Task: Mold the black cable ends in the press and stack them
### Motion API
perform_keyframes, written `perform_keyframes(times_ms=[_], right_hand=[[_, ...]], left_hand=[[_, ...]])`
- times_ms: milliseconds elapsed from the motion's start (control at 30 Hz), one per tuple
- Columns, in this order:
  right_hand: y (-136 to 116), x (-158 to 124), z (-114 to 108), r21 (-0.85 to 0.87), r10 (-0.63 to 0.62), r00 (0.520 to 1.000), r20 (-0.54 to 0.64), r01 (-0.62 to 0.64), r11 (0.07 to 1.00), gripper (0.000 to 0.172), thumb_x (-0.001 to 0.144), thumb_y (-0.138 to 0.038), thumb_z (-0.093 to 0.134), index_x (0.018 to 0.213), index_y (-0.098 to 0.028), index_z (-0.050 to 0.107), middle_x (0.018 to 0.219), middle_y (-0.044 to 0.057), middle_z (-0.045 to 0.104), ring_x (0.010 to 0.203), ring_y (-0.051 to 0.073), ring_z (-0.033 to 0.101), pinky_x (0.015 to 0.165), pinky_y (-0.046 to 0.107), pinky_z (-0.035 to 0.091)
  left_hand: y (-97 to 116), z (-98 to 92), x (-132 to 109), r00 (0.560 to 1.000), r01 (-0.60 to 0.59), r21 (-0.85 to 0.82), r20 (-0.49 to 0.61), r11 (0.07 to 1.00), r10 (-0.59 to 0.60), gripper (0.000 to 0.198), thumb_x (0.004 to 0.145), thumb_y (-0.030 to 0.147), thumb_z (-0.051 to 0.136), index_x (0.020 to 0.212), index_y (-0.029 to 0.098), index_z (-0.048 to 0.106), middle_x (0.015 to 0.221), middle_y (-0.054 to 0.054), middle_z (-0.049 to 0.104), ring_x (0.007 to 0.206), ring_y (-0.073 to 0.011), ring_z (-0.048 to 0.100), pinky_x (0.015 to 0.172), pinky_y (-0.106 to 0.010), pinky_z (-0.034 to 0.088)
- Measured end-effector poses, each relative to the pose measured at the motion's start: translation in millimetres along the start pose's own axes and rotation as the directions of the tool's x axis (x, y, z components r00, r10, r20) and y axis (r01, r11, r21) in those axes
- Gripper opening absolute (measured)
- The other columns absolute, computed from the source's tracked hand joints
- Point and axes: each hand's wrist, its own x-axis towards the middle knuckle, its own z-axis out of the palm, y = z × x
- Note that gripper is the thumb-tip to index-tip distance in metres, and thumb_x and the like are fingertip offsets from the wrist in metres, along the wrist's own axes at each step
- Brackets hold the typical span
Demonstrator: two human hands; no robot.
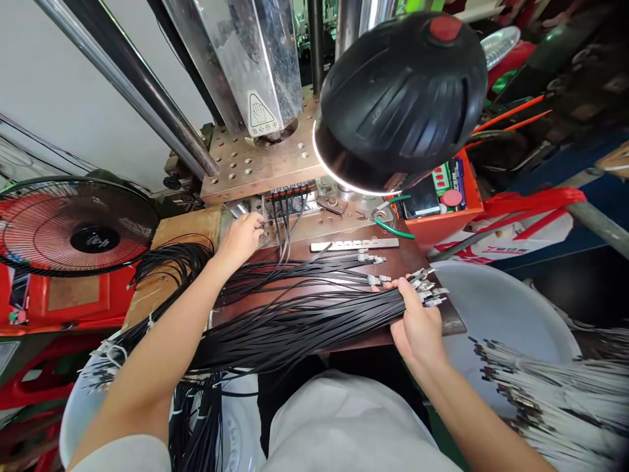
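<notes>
The fingers (pixel 256 226) of the left hand (pixel 240 241) are curled and press in close at the metal mold (pixel 295 204), but I cannot tell if they pinch a wire. A few black wires (pixel 284 239) go up from near them into the mold. The right hand (pixel 417 321) has its fingers wrapped around a fat bundle of black wires (pixel 304 334), and the shiny metal ends (pixel 427 292) of the bundle stick out past the fingers. The bundle lies over the brown tabletop (pixel 407 262), near a long metal bar (pixel 354 244). More black wires (pixel 171 262) lie in a heap to the left. Green pliers (pixel 393 226) sit past the bar. A big black lamp (pixel 398 98) hangs in the way and hides part of the press (pixel 260 157). A fan (pixel 73 223) stands on the left, and a white tub (pixel 506 328) holding white wires (pixel 555 400) sits on the right.
</notes>
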Motion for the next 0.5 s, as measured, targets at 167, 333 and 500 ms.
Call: perform_keyframes(times_ms=[167, 333, 500], right_hand=[[-1, 0, 0, -0.011, 0.01, 1.0, 0.001, -0.01, 1.0, 0.028, 0.062, -0.025, 0.076, 0.079, -0.018, 0.056, 0.066, -0.004, 0.061, 0.065, 0.012, 0.06, 0.072, 0.032, 0.056], [-1, 0, -1, -0.006, -0.012, 0.999, 0.039, 0.012, 1.0, 0.031, 0.064, -0.027, 0.075, 0.085, -0.019, 0.053, 0.067, -0.005, 0.059, 0.065, 0.011, 0.059, 0.074, 0.034, 0.055], [-1, -1, -2, 0.012, -0.008, 0.999, 0.044, 0.007, 1.0, 0.032, 0.065, -0.026, 0.075, 0.088, -0.019, 0.054, 0.066, -0.005, 0.059, 0.064, 0.01, 0.057, 0.075, 0.033, 0.055]], left_hand=[[46, 10.3, -31, 0.742, -0.631, 0.146, -0.172, 0.762, 0.647, 0.018, 0.089, 0.018, 0.043, 0.092, 0.016, 0.06, 0.092, -0.006, 0.064, 0.089, -0.0178, 0.057, 0.082, -0.032, 0.045], [64, 17.5, -40, 0.832, -0.551, -0.024, -0.089, 0.834, 0.547, 0.022, 0.09, 0.014, 0.04, 0.102, 0.015, 0.058, 0.097, -0.006, 0.065, 0.088, -0.015, 0.06, 0.082, -0.027, 0.047], [67, 22.4, -25, 0.835, -0.401, 0.048, 0.43, 0.915, 0.344, 0.026, 0.075, 0.02, 0.065, 0.101, 0.017, 0.06, 0.098, -0.005, 0.066, 0.092, -0.0206, 0.061, 0.083, -0.028, 0.047]])
